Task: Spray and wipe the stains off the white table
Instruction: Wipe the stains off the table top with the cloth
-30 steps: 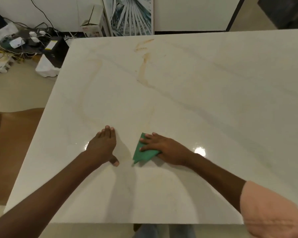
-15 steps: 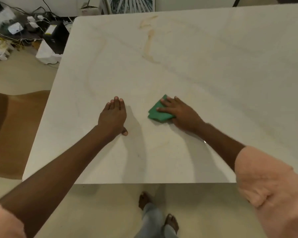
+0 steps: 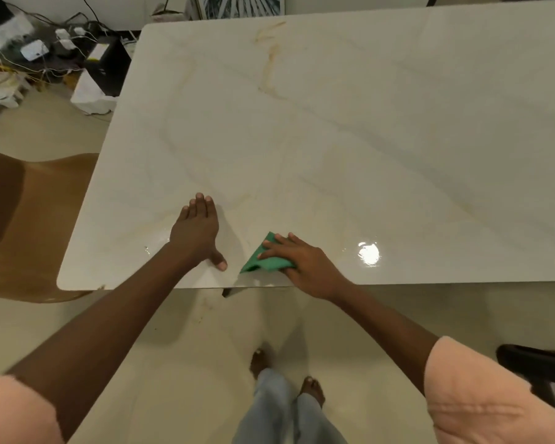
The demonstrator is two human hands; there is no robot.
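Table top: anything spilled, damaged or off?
Brownish streaks mark the white table, strongest at the far edge, fainter ahead of the left hand. A wet glare patch sits right of the green cloth under the right hand. No damage visible.

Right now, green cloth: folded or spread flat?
Folded. The green cloth shows as a small thick triangle under the right hand, whose straight fingers press it onto the white table.
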